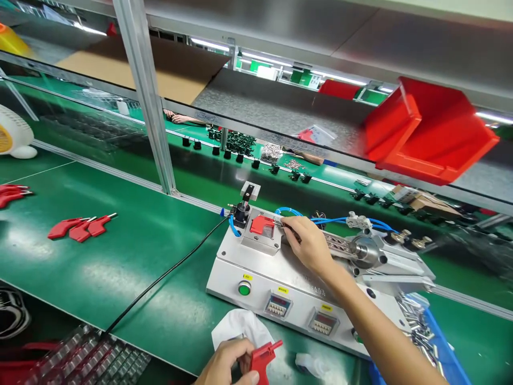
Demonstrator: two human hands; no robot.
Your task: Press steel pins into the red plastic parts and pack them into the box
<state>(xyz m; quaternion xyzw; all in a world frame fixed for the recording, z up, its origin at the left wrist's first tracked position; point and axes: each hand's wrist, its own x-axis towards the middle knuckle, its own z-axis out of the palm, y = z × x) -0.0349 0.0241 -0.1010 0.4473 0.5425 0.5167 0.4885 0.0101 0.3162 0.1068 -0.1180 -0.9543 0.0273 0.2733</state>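
Note:
My left hand is closed around a red plastic pistol-shaped handle with a thin red stem pointing up and right, low in the view. My right hand reaches over a white bench machine. Its thumb and forefinger pinch together at the right side of the metal fixture block; what lies between the fingertips is too small to make out. Another red handle lies flat in that block, just left of my right fingertips. A black clamp cylinder stands at the block's left.
Red handles with metal tips lie on the green bench left. A blue bin of metal tubes sits right of the machine. A white cloth and small bottle lie in front. Overhead, a red bin overhangs the shelf.

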